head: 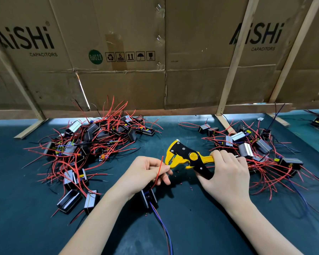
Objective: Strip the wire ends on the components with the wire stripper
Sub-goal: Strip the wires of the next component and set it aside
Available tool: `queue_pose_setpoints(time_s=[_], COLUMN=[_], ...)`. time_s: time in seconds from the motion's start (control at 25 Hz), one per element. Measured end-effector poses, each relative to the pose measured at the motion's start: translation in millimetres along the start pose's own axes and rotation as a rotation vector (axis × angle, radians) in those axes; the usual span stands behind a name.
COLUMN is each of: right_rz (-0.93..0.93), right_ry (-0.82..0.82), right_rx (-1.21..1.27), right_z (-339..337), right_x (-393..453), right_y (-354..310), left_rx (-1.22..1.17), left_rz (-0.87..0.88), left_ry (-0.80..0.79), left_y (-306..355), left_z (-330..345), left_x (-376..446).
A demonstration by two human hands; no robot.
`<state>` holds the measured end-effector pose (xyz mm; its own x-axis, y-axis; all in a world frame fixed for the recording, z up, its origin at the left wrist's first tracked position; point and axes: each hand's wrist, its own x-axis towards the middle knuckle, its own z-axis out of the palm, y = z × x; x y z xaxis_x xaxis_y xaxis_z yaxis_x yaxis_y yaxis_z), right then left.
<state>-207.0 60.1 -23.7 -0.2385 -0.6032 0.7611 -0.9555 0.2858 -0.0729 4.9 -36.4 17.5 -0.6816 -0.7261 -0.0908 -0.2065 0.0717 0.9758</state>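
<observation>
The left hand [145, 172] pinched a red wire [159, 172] between thumb and fingertips, its free end standing up just beside the mouth of the stripper [186, 156]. The right hand [226, 173] had its fingers curled round the yellow-and-black handles, thumb underneath, the tool's head pointing left toward that wire. The wire ran down to a black component [148, 196] sitting on the green mat [201, 208] under the left wrist, with a blue lead [164, 227] trailing off toward the viewer.

And the end wasn't in the mouth yet, by the look of it. That was the risk right there: the tip stood upright while the mouth faced sideways, so a squeeze too soon would likely have closed on nothing or caught the wire at an angle and nicked the strands. Feed it in too deep and too much insulation would have come off. The pinch sat close to the tip too, so fingertips were near the blades.

A big tangled pile [92, 144] lay to the left, a second heap [256, 150] to the right behind the tool hand; which was finished, I couldn't tell. Red specks of insulation [180, 183] dotted the mat between the hands.
</observation>
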Motion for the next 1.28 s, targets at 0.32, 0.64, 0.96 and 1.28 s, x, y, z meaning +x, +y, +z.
queue_pose_setpoints(time_s=[0.32, 0.64, 0.96, 1.28], right_rz=[-0.002, -0.031, -0.033, -0.042], right_ry=[-0.009, 0.005, -0.007, -0.023], right_rx=[-0.016, -0.023, -0.009, 0.012], right_z=[-1.6, -0.9, 0.2, -2.3], right_x=[0.8, -0.5, -0.9, -0.3], right_y=[0.5, -0.4, 0.4, -0.5], left_rx=[0.021, 0.01, 0.027, 0.035], left_rz=[-0.056, -0.044, -0.039, -0.042], left_ry=[-0.046, -0.064, -0.079, -0.084], left_y=[0.5, 2.5, 1.5, 2.5], left_z=[-3.6, -4.3, -6.8, -6.8], left_x=[-0.8, -2.4, -2.5, -2.9])
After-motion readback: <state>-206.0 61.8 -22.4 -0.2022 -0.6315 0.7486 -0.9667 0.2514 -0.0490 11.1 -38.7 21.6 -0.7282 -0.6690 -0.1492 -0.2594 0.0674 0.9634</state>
